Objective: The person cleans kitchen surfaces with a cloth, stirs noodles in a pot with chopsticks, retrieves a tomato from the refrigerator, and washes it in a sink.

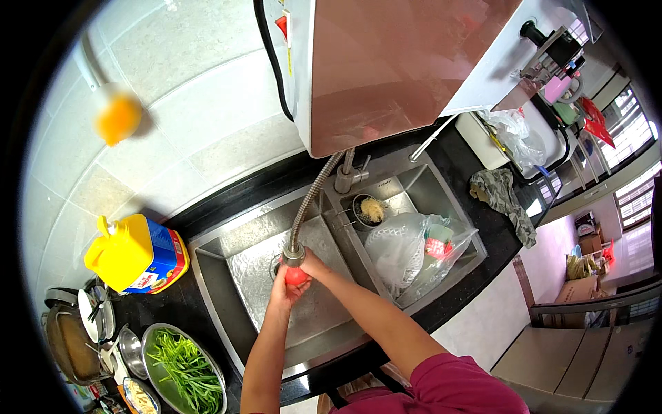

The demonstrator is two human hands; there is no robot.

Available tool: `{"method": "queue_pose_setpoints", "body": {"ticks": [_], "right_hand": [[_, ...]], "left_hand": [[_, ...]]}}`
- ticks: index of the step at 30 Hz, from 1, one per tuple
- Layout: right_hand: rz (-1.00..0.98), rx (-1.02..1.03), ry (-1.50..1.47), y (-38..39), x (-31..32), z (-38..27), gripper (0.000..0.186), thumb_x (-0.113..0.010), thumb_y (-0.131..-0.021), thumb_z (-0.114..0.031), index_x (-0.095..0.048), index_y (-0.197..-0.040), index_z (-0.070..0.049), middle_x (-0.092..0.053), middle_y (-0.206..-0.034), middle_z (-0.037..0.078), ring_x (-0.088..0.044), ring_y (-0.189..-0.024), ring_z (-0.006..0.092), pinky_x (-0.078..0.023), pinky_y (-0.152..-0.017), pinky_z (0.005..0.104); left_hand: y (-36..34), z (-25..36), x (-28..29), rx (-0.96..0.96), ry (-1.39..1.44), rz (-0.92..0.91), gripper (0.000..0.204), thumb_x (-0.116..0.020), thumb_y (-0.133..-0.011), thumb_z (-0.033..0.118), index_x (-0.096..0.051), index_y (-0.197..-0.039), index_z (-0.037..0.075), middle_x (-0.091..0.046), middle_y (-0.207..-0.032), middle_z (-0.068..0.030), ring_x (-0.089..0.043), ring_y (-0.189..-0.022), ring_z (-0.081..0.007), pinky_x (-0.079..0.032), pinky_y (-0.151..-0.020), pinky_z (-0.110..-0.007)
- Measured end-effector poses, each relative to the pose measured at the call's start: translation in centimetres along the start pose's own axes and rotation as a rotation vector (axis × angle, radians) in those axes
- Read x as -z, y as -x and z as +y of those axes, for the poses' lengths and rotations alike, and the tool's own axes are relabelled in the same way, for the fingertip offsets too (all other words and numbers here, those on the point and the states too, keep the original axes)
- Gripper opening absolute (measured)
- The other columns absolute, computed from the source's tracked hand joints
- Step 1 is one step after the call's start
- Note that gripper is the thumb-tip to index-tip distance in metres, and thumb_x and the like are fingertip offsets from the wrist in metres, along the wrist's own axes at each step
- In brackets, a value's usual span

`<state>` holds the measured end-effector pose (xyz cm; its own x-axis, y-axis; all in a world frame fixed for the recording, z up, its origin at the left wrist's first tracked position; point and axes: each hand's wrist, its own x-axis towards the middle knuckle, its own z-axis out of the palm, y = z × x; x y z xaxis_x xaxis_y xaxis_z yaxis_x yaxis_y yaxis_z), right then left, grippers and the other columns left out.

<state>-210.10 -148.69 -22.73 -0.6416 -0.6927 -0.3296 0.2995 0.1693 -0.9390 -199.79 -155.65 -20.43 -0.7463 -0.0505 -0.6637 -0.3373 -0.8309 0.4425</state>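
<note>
A round red tomato (296, 276) sits right under the nozzle of the flexible metal tap hose (294, 254), over the left basin of the steel sink (276, 238). From the left and below, my left hand (283, 292) closes round it, fingers curled under. My right hand (314, 266) is closed against its right side, close to the nozzle; the nozzle and tomato partly hide those fingers. Wet sheen covers the basin floor beneath.
The right basin holds a strainer with a yellowish scrubber (372, 210) and a clear plastic bag (400, 245). A bowl of green vegetables (185, 369) and a yellow jug (131, 252) stand at left. A wall-mounted cabinet (393, 69) overhangs the tap; a camouflage cloth (502, 196) lies at right.
</note>
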Motion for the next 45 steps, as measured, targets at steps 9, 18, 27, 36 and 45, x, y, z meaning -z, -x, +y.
{"method": "queue_pose_setpoints", "body": {"ticks": [9, 18, 27, 36, 45], "right_hand": [[0.529, 0.172, 0.501, 5.8, -6.2, -5.9, 0.023, -0.057, -0.070, -0.023, -0.057, -0.079, -0.002, -0.058, -0.079, 0.020, -0.055, -0.078, 0.0383, -0.044, -0.069, 0.0433], [-0.207, -0.074, -0.196, -0.3, 0.5, -0.9, 0.021, -0.059, -0.076, -0.016, -0.060, -0.093, -0.004, -0.062, -0.083, 0.008, -0.059, -0.075, 0.0155, -0.047, -0.069, 0.0278], [0.125, 0.214, -0.095, 1.3, -2.8, 0.7, 0.019, -0.059, -0.075, -0.021, -0.059, -0.083, -0.004, -0.061, -0.077, 0.007, -0.058, -0.071, 0.0167, -0.046, -0.064, 0.0314], [0.018, 0.308, -0.005, 1.6, -3.5, -1.8, 0.021, -0.048, -0.085, -0.012, -0.054, -0.099, 0.001, -0.060, -0.091, 0.009, -0.057, -0.083, 0.0153, -0.044, -0.076, 0.0266], [0.013, -0.039, -1.159, 3.5, -5.1, -2.6, 0.023, -0.051, -0.081, -0.014, -0.053, -0.100, -0.001, -0.058, -0.087, 0.007, -0.054, -0.084, 0.0176, -0.043, -0.082, 0.0291]], "left_hand": [[-1.4, -2.3, 1.0, -0.269, 0.305, 0.153, 0.043, -0.042, -0.085, 0.048, -0.054, -0.101, 0.009, -0.059, -0.096, -0.0078, -0.057, -0.085, -0.0217, -0.047, -0.075, -0.036], [0.9, -1.1, 0.2, -0.051, 0.169, -0.107, 0.042, -0.047, -0.083, 0.041, -0.050, -0.105, 0.005, -0.060, -0.096, -0.0113, -0.060, -0.083, -0.0236, -0.050, -0.073, -0.035], [1.3, -0.5, -0.2, -0.133, 0.209, 0.065, 0.046, -0.051, -0.082, 0.040, -0.043, -0.116, 0.010, -0.052, -0.114, -0.0096, -0.055, -0.097, -0.0248, -0.047, -0.080, -0.042], [-0.3, -0.7, 0.2, -0.141, 0.405, 0.119, 0.043, -0.045, -0.085, 0.040, -0.044, -0.115, 0.010, -0.050, -0.116, -0.0095, -0.050, -0.104, -0.0263, -0.042, -0.087, -0.045], [-4.6, -3.4, 2.4, -0.213, 0.585, 0.106, 0.045, -0.041, -0.085, 0.046, -0.052, -0.107, 0.008, -0.056, -0.107, -0.0109, -0.054, -0.097, -0.0242, -0.044, -0.083, -0.038]]}}
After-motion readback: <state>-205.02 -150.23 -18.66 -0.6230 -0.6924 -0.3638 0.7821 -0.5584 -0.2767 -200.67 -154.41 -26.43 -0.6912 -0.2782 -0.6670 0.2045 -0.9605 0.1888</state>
